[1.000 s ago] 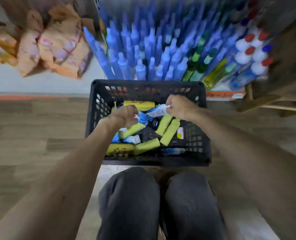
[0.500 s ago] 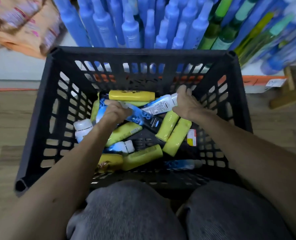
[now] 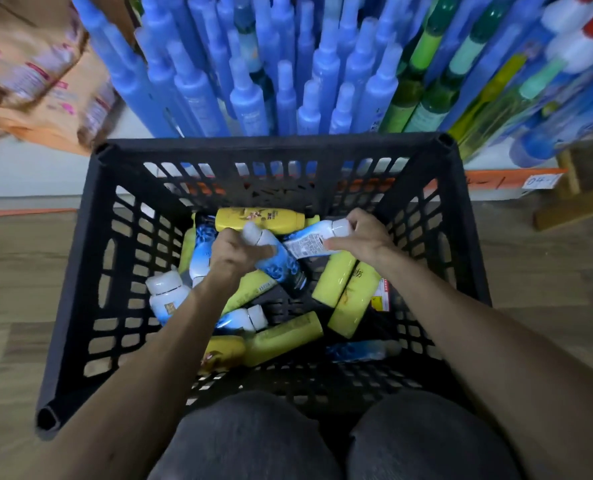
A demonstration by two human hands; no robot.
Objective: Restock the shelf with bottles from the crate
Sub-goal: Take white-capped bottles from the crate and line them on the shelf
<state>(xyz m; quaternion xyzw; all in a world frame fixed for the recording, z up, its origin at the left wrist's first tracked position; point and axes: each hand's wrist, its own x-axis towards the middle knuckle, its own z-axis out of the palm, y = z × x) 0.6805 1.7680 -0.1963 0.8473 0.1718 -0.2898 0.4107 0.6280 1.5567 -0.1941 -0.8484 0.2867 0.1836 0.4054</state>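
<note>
The light is soft, even and rather dim, falling from above; I see no hard shadows, only murk on the bottom of the black plastic lattice crate (image 3: 270, 145). A pale sheen streaks the smooth yellow plastic bottles (image 3: 338, 278). The centre of the frame is fairly sharp. The tall blue plastic bottles (image 3: 198, 95) along the top and the orange printed packets (image 3: 28, 74) at upper left are blurred, fanned outward by the wide lens.
</note>
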